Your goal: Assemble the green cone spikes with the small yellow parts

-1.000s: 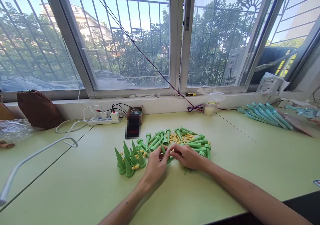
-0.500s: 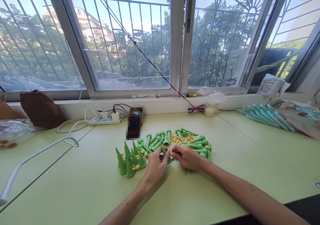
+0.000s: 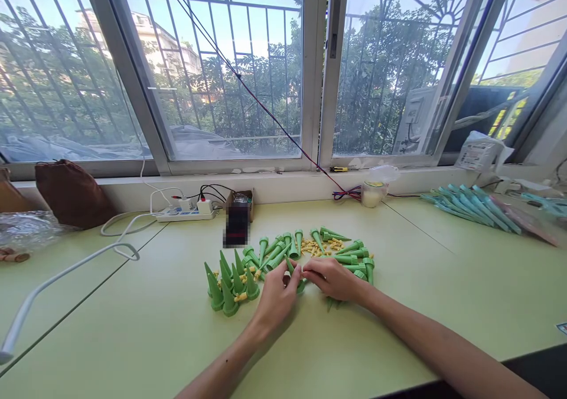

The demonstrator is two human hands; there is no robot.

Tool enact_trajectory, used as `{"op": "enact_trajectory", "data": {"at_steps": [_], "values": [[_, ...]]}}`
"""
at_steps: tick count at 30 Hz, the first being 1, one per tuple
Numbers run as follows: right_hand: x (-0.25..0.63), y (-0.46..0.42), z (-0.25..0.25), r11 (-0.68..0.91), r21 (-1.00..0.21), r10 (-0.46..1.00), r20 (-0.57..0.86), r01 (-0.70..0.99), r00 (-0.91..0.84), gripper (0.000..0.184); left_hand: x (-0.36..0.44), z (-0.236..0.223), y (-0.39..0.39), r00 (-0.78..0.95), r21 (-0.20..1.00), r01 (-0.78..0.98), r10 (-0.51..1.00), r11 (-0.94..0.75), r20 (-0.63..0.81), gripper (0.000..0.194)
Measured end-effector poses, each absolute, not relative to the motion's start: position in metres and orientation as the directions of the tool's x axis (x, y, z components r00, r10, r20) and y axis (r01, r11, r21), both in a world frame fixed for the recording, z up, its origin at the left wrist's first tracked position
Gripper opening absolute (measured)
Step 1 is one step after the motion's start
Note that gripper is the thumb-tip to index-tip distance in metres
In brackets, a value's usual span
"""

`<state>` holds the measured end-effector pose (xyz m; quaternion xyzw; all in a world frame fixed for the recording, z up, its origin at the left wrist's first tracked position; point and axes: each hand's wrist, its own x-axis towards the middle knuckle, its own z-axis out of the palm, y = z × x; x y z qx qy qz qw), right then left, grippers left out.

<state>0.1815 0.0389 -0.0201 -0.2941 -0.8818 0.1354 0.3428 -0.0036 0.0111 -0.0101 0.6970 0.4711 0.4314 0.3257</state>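
Note:
My left hand point(image 3: 280, 289) is closed around a green plastic spike point(image 3: 289, 265), its pointed tip rising above the fingers. Close beside it, my right hand point(image 3: 328, 276) pinches thumb and forefinger together at the spike's side. Whatever sits between those fingertips is too small and covered to make out now. To the left, several green spikes point(image 3: 228, 298) stand points up, with yellow nozzles point(image 3: 241, 297) at their sides. Beyond my hands, more green spikes point(image 3: 353, 259) lie in an arc around a loose pile of small yellow nozzles point(image 3: 312, 246).
A dark phone-like object, blurred out point(image 3: 236, 226), leans on a small box behind the spikes. At the back are a power strip point(image 3: 186, 212), a round tub point(image 3: 372, 195) and blue-green plastic packets point(image 3: 472, 207). A white curved bar point(image 3: 57, 281) reaches in at left.
My right fingertips have shifted slightly, and the yellow nozzle seen between them before is now mostly hidden. My left hand and its spike stay in place.

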Motion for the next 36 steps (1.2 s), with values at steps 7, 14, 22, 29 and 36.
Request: {"op": "enact_trajectory", "data": {"at_steps": [7,14,22,29,36], "values": [[0.1815,0.0371,-0.0229,0.783,-0.447,0.622,0.539,0.434,-0.567,0.011,-0.0028,-0.0117,0.0141,0.132,0.864,0.388,0.947,-0.32,0.291,0.034],[0.182,0.0412,-0.0247,0.763,-0.479,0.644,0.508,0.434,-0.572,0.015,-0.0044,-0.0125,0.0134,0.161,0.847,0.395,0.935,-0.355,0.317,0.034],[0.1814,0.0384,-0.0198,0.777,-0.457,0.628,0.505,0.434,-0.592,0.018,-0.0037,-0.0115,0.0129,0.162,0.841,0.415,0.938,-0.346,0.306,0.034],[0.1815,0.0353,-0.0185,0.783,-0.454,0.62,0.52,0.425,-0.587,0.011,-0.0037,-0.0104,0.0128,0.158,0.842,0.416,0.939,-0.343,0.304,0.035],[0.1817,0.0369,-0.0191,0.788,-0.463,0.612,0.523,0.405,-0.593,0.013,-0.0036,-0.0098,0.0122,0.153,0.854,0.387,0.938,-0.348,0.313,0.033]]}}
